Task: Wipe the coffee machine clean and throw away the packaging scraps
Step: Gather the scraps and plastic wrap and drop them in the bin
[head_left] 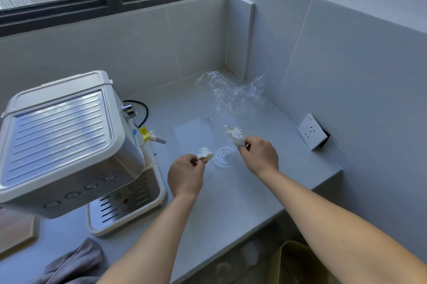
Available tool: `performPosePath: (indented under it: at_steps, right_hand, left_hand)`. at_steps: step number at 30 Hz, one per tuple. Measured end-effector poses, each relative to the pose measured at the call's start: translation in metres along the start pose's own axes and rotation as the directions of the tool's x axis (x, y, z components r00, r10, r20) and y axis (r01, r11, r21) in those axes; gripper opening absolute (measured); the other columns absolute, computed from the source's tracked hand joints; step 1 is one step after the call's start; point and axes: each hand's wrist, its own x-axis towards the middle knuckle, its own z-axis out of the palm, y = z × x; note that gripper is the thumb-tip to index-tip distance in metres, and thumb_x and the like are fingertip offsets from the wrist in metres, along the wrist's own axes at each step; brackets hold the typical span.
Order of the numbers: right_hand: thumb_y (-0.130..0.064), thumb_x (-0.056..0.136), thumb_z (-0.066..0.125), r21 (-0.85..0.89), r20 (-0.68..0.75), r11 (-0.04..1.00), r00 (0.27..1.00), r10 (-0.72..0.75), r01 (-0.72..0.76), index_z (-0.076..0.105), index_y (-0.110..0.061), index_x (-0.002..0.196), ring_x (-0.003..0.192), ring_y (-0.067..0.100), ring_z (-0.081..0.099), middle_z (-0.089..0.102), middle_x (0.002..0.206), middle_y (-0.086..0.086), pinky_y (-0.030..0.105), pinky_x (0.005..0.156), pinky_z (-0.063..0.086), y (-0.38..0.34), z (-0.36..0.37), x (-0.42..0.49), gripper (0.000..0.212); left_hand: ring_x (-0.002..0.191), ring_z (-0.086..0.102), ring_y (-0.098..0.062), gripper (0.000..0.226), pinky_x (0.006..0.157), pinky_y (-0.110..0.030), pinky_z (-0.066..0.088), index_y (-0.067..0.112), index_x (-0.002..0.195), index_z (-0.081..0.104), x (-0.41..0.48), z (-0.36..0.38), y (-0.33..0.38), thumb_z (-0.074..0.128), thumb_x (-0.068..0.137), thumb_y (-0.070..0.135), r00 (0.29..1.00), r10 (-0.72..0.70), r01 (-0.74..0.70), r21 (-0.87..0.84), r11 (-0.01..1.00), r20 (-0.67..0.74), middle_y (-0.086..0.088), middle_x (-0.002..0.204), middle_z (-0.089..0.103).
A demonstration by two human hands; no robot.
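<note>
A cream and steel coffee machine (62,135) stands at the left of the grey counter (231,196). My left hand (184,175) pinches a small crumpled white scrap (205,154) just right of the machine. My right hand (261,155) pinches a longer white scrap (233,134) with brownish specks, held above the counter. Between the two hands a round clear plastic lid (223,156) lies flat. A crumpled clear plastic bag (231,94) lies farther back near the corner.
A grey cloth (74,263) lies at the counter's front left. A wooden board (16,230) sits left of it. A white wall socket (313,131) is on the right wall. A brown bag (293,260) stands below the counter's right edge. The machine's black cable (144,110) loops behind it.
</note>
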Motion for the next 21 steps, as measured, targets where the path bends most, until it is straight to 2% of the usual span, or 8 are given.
performPosePath:
  at_steps: [6, 10, 13, 18, 21]
  right_hand:
    - [-0.049, 0.091, 0.055, 0.008, -0.02, 1.0, 1.0, 0.023, -0.022, 0.053, -0.019, 0.07, 0.074, 0.029, 0.055, 0.062, 0.077, 0.002, 0.03, 0.056, 0.037, 0.002, -0.019, -0.028, 0.037]
    - [-0.048, 0.091, 0.055, -0.016, -0.042, 0.998, 0.997, 0.068, -0.068, 0.041, -0.024, 0.062, 0.068, 0.027, 0.05, 0.053, 0.067, -0.004, 0.028, 0.049, 0.027, 0.002, -0.029, -0.054, 0.04]
    - [-0.049, 0.091, 0.054, -0.018, -0.054, 0.995, 0.994, 0.096, -0.097, 0.043, -0.023, 0.063, 0.067, 0.026, 0.052, 0.052, 0.065, -0.005, 0.027, 0.047, 0.027, 0.002, -0.037, -0.077, 0.04]
    - [-0.053, 0.092, 0.052, 0.007, -0.065, 0.992, 0.99, 0.126, -0.126, 0.044, -0.021, 0.063, 0.066, 0.025, 0.053, 0.052, 0.063, -0.005, 0.029, 0.048, 0.029, 0.005, -0.054, -0.113, 0.044]
    - [-0.048, 0.092, 0.056, 0.029, -0.113, 0.992, 0.985, 0.129, -0.126, 0.041, -0.021, 0.06, 0.062, 0.023, 0.05, 0.049, 0.058, -0.006, 0.029, 0.047, 0.028, 0.015, -0.067, -0.135, 0.045]
  left_hand:
    - [0.079, 0.058, -0.02, 0.016, 0.064, -0.029, 0.038, 0.017, 0.091, 0.076, -0.013, -0.01, 0.005, 0.064, 0.089, 0.028, 0.995, 0.089, -0.089, -0.002, 0.996, 0.04, -0.002, 0.088, 0.071]
    - [0.074, 0.059, -0.02, 0.017, 0.06, -0.035, 0.044, 0.016, 0.083, 0.074, -0.024, -0.018, 0.003, 0.062, 0.088, 0.027, 0.987, 0.14, -0.138, -0.023, 0.99, 0.085, 0.0, 0.08, 0.068]
    - [0.072, 0.06, -0.022, 0.017, 0.061, -0.037, 0.047, 0.016, 0.079, 0.073, -0.038, -0.026, -0.001, 0.062, 0.088, 0.026, 0.979, 0.167, -0.163, -0.041, 0.986, 0.12, -0.001, 0.076, 0.067]
    - [0.073, 0.06, -0.018, 0.015, 0.055, -0.027, 0.04, 0.02, 0.084, 0.073, -0.066, -0.032, -0.005, 0.062, 0.089, 0.028, 0.968, 0.18, -0.173, -0.056, 0.983, 0.177, 0.003, 0.08, 0.068]
    - [0.072, 0.06, -0.016, 0.014, 0.057, -0.028, 0.041, 0.021, 0.081, 0.072, -0.084, -0.027, -0.001, 0.062, 0.087, 0.028, 0.951, 0.224, -0.209, -0.09, 0.974, 0.211, 0.004, 0.077, 0.067]
